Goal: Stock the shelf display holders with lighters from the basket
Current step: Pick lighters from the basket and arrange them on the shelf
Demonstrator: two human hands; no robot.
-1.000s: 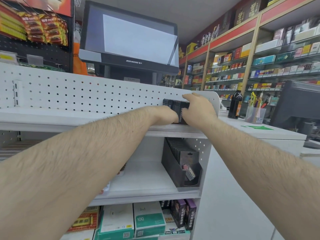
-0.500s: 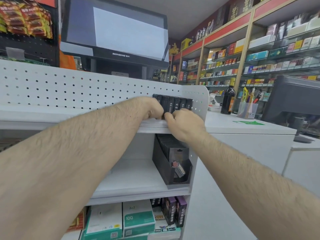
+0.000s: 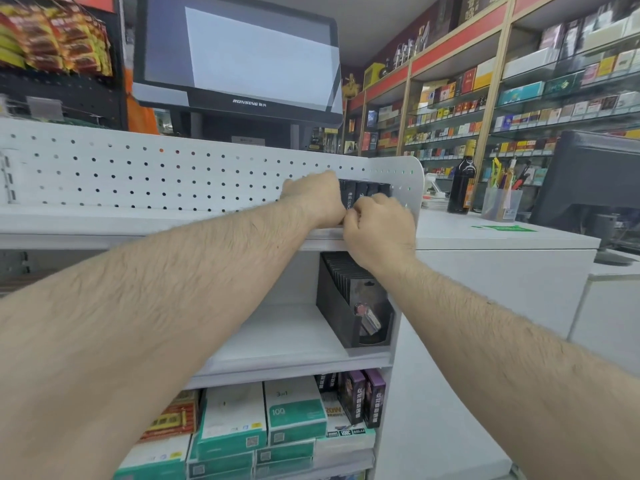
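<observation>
A row of black lighters (image 3: pixel 363 192) stands upright at the right end of the top white shelf (image 3: pixel 138 225), against the pegboard back. My left hand (image 3: pixel 313 199) is at the row's left end with curled fingers, covering the leftmost lighters. My right hand (image 3: pixel 379 225) is in front of the row, fingers curled at the lighters' lower part; the contact is hidden. A black display holder (image 3: pixel 337 306) with carded lighters sits on the shelf below. No basket is in view.
A checkout monitor (image 3: pixel 239 60) rises behind the pegboard (image 3: pixel 173 171). Boxes in green and purple (image 3: pixel 294 414) fill the lowest shelf. To the right, a white counter (image 3: pixel 502 233) carries a dark bottle (image 3: pixel 462 181) and a pen cup (image 3: pixel 500 202). Cigarette shelves line the far wall.
My right hand came down from the top of the lighter row to its front lower part. My left hand stayed at the row's left end. The camera shifted a little.
</observation>
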